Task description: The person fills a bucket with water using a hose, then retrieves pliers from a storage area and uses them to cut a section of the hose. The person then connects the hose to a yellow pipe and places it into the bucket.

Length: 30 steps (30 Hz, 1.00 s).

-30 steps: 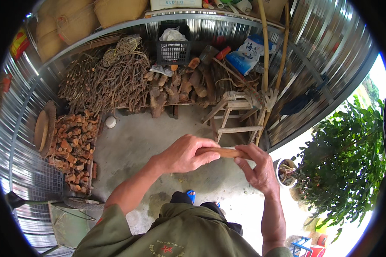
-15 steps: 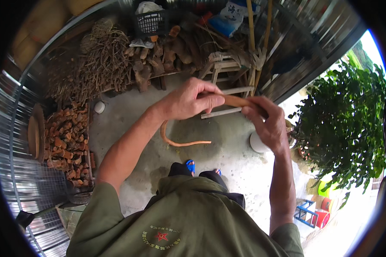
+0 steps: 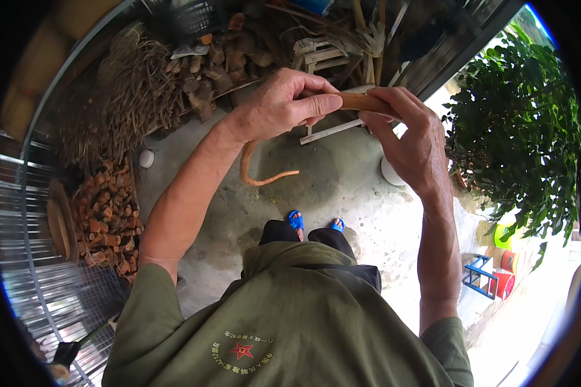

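Two bent arms (image 3: 190, 193) reach forward, left hand (image 3: 284, 106) and right hand (image 3: 410, 132) both with the grip closed on a wooden stick (image 3: 357, 101) spanning them, left thumb (image 3: 317, 105) pointing along it. Below the left wrist (image 3: 234, 129) shows a curved wooden piece (image 3: 246, 166); whether it joins the stick, I cannot tell. Beyond lies piled brushwood (image 3: 126, 93).

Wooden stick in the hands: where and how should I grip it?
Probably take the wooden stick between the left hand and right hand, from above, thumb nearside, fingers beyond: that stretch is bare and nearly straight, while its apparent curled end might twist.
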Tool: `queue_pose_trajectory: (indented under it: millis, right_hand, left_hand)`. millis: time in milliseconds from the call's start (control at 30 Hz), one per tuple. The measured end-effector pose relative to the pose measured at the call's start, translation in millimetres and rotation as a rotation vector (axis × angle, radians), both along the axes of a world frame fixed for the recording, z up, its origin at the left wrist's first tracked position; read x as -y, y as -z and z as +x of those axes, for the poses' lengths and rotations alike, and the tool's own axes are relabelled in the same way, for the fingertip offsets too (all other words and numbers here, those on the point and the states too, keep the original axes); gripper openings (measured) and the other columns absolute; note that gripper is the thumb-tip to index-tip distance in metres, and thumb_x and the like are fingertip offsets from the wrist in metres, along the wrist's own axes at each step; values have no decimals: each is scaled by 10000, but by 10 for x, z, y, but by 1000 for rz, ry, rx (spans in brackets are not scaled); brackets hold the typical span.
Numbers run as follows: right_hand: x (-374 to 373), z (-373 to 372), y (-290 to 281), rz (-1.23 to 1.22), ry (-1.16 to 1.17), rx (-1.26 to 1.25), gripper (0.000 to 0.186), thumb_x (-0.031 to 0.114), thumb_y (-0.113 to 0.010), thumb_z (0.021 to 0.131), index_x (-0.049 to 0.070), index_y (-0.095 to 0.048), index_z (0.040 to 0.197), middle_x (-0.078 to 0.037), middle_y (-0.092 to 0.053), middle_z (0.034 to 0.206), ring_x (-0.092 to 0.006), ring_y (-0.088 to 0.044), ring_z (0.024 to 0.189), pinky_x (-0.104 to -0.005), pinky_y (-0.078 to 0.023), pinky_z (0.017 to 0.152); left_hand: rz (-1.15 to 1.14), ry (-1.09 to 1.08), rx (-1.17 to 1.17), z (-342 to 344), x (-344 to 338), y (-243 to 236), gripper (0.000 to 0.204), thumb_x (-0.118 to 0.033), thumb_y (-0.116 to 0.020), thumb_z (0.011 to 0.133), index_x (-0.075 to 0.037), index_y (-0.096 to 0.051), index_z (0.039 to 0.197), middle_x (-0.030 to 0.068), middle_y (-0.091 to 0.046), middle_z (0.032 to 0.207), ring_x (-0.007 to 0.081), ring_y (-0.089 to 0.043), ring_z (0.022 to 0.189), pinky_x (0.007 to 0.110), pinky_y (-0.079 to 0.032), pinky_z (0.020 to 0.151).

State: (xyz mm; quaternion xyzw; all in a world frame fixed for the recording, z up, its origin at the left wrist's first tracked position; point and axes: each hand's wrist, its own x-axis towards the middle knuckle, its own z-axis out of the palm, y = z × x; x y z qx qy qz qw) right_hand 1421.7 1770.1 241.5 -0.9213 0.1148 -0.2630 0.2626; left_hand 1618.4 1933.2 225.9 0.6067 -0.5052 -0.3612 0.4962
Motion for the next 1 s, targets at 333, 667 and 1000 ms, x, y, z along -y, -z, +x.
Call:
queue_pose_trajectory:
  millis: [333,667,1000]
  right_hand:
    - [429,-658,94,323,208,220,262,65,-821,933,3,-745,1176,-84,-794,984,-120,-740,919,-274,-587,851]
    - [876,-2119,349,186,401,153,372,20,-825,915,19,-689,1260,-104,-757,1040,-185,-765,1000,-322,-610,918]
    - [1115,-4266,828,409,478,122,238,94,-774,968,-7,-717,1175,-120,-717,996,-261,-785,980,-368,-606,834]
  left_hand:
    - [8,139,-148,92,204,206,301,-276,-698,1072,2,-758,1169,-28,-668,823,46,-592,758,225,-478,695]
    - [95,292,-158,-975,1258,407,312,-274,-684,1078,13,-733,1189,-38,-633,839,40,-531,757,204,-427,680]
    - [291,536,94,-3588,2461,349,316,-269,-738,1006,17,-740,1140,-37,-596,766,45,-519,736,270,-432,630]
